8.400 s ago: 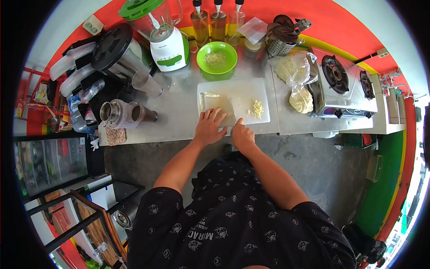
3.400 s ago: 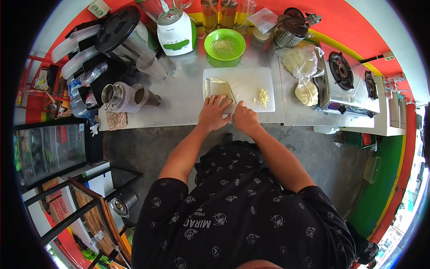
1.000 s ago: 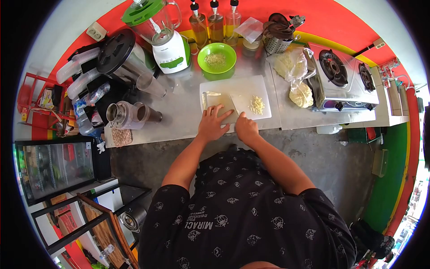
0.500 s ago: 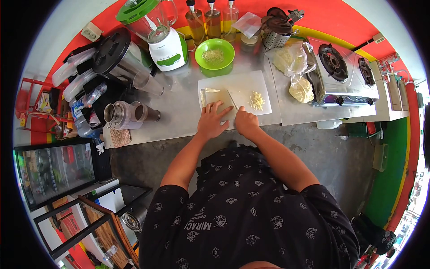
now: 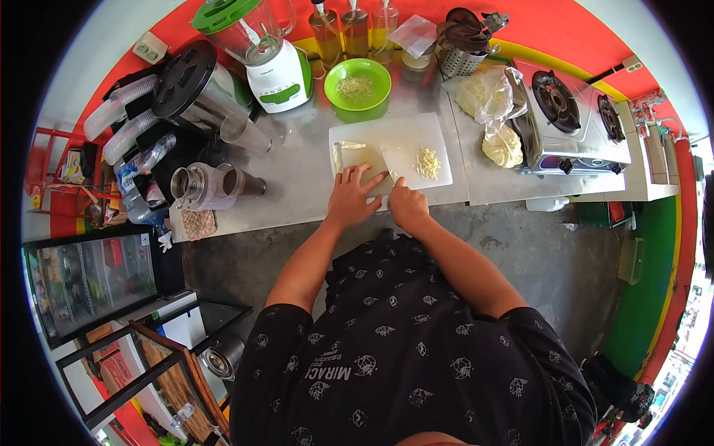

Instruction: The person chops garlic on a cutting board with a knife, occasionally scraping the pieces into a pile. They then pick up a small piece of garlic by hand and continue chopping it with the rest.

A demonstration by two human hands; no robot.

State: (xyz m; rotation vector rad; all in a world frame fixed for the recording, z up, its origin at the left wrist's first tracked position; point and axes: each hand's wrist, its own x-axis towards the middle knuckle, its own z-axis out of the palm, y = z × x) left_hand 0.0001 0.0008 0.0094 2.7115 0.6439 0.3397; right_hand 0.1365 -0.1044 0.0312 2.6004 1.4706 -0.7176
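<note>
Currently, head view: metal counter running across the room, white cutting board lying flat near its front edge. Left hand is resting over the board, fingers spreading apart; cannot tell what lies under the fingertips. Right hand is gripping the knife, fingers closing around its handle, blade slanting over the board between hands and far edge. Chopped pale bits are sitting on the board's right side; pale strips are lying at its left.

Beyond the board, a green bowl is holding pale shreds. Blender is standing left of the bowl, pump bottles behind. Plastic bag is lying between board and stove. Red wall is curving behind, yellow band showing; grey floor is spreading below; glass-door fridge is standing at left.
</note>
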